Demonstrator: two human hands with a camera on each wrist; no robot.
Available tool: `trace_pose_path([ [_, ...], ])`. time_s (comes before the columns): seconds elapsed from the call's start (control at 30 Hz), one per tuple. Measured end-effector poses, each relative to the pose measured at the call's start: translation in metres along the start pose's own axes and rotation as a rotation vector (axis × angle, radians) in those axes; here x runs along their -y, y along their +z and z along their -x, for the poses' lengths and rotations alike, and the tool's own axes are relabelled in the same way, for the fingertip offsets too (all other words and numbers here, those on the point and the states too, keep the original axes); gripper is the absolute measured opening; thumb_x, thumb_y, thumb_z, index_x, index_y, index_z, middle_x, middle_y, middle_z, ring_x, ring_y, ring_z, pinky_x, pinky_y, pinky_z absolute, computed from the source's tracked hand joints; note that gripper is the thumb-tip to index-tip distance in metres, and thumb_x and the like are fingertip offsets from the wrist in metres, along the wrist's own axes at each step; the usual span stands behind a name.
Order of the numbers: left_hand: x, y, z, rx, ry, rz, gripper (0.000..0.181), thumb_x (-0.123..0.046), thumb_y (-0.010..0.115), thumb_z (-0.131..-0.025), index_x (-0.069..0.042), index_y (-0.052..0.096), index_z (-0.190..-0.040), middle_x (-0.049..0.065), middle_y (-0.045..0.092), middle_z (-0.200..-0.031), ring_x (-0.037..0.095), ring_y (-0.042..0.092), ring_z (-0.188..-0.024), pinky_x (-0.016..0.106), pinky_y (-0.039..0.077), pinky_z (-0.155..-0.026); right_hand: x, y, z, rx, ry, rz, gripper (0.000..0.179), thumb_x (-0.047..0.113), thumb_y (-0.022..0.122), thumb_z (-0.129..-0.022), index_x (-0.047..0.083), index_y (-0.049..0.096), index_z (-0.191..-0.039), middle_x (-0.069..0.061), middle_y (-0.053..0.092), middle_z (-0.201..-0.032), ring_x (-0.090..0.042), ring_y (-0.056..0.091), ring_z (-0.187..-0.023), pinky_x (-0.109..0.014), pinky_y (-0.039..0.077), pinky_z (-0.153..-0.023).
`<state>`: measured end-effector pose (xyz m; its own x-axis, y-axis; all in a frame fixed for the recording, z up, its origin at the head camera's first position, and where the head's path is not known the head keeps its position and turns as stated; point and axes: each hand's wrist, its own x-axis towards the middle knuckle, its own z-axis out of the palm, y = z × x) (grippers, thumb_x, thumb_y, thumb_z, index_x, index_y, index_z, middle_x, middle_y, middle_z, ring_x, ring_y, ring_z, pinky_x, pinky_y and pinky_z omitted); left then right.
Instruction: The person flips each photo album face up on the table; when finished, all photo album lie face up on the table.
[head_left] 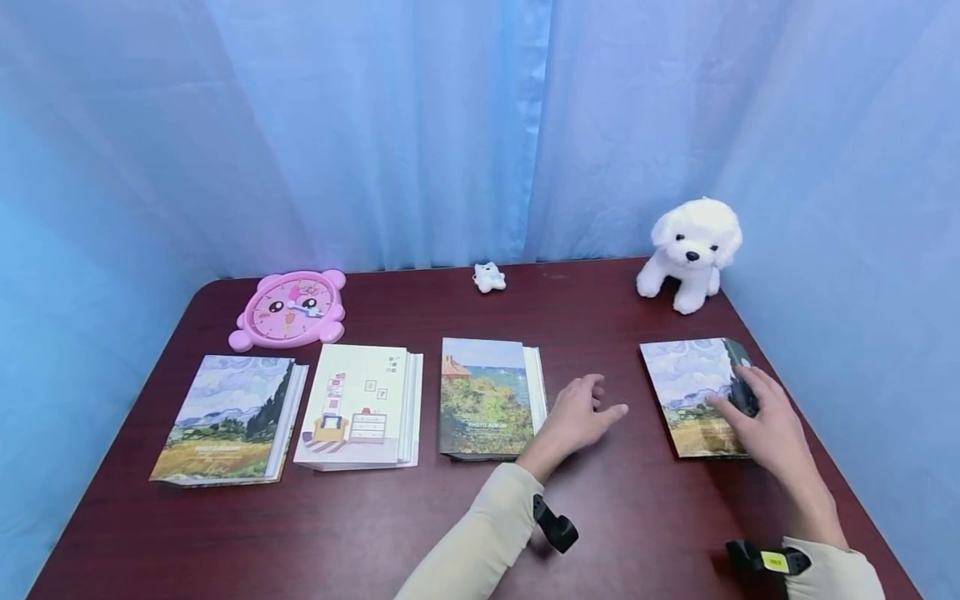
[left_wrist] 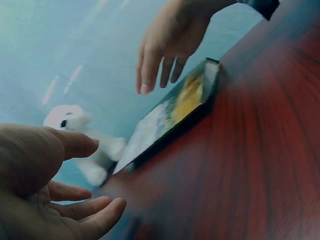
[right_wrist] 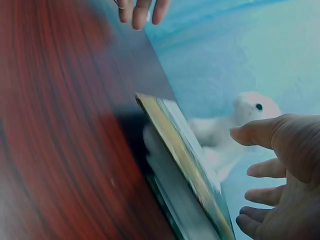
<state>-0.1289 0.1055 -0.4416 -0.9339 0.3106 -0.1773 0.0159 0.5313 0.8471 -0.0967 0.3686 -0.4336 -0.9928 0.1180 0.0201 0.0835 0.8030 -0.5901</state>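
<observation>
At the right side of the table lies a photo album (head_left: 686, 387) with a painted landscape cover of sky and yellow field. My right hand (head_left: 772, 425) hovers over its right edge, fingers spread and lightly bent; in the right wrist view a gap shows between these fingers and the album (right_wrist: 185, 160). My left hand (head_left: 573, 417) is in the air with thumb and fingers apart, holding nothing. It is just right of another photo album (head_left: 483, 400), whose cover has a house, bushes and sea. The left wrist view shows the left hand (left_wrist: 55, 185) facing the right-hand album (left_wrist: 165, 117).
Further left lie a cream album (head_left: 360, 408) with a furniture drawing and a second landscape album (head_left: 225, 417). Along the back are a pink clock (head_left: 292, 308), a small white figure (head_left: 489, 277) and a white plush dog (head_left: 692, 250). Blue curtains (head_left: 375, 133) surround the dark red table (head_left: 300, 533).
</observation>
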Motion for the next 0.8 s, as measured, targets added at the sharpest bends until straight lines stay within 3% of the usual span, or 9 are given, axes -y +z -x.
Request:
trace_pose_path([
  [0.2, -0.011, 0.023, -0.007, -0.018, -0.011, -0.046, 0.065, -0.039, 0.067, -0.088, -0.012, 0.044, -0.142, 0.001, 0.059, -0.126, 0.01, 0.059, -0.11, 0.023, 0.047, -0.092, -0.018, -0.008, -0.001, 0.037, 0.064, 0.008, 0.08, 0.042, 0.052, -0.096, -0.004, 0.015, -0.151, -0.037, 0.006, -0.152, -0.06, 0.01, -0.135, -0.077, 0.017, -0.095],
  [0.47, -0.024, 0.041, -0.018, -0.021, -0.072, 0.02, 0.07, -0.034, 0.07, -0.086, -0.01, 0.039, -0.145, -0.001, 0.059, -0.127, 0.007, 0.06, -0.109, 0.022, 0.045, -0.097, -0.039, -0.01, -0.003, 0.095, 0.075, 0.026, 0.085, 0.044, 0.052, -0.095, -0.007, 0.011, -0.15, -0.043, 0.008, -0.148, -0.062, 0.013, -0.132, -0.076, 0.021, -0.093],
  [0.57, -0.026, 0.045, -0.025, -0.034, -0.08, 0.04, 0.069, -0.031, 0.071, -0.087, -0.008, 0.04, -0.144, -0.003, 0.06, -0.122, 0.005, 0.062, -0.103, 0.02, 0.046, -0.093, -0.045, -0.011, -0.005, 0.102, 0.058, 0.028, 0.085, 0.043, 0.052, -0.096, -0.009, 0.011, -0.149, -0.044, 0.01, -0.146, -0.062, 0.013, -0.131, -0.075, 0.021, -0.093],
  [0.8, -0.029, 0.055, -0.033, -0.043, -0.026, 0.003, 0.057, -0.02, 0.074, -0.084, -0.004, 0.052, -0.134, -0.004, 0.067, -0.103, 0.002, 0.063, -0.086, 0.013, 0.046, -0.084, -0.051, -0.012, -0.007, 0.118, 0.049, 0.029, 0.084, 0.044, 0.051, -0.096, -0.009, 0.013, -0.149, -0.044, 0.011, -0.146, -0.063, 0.013, -0.131, -0.075, 0.02, -0.093],
])
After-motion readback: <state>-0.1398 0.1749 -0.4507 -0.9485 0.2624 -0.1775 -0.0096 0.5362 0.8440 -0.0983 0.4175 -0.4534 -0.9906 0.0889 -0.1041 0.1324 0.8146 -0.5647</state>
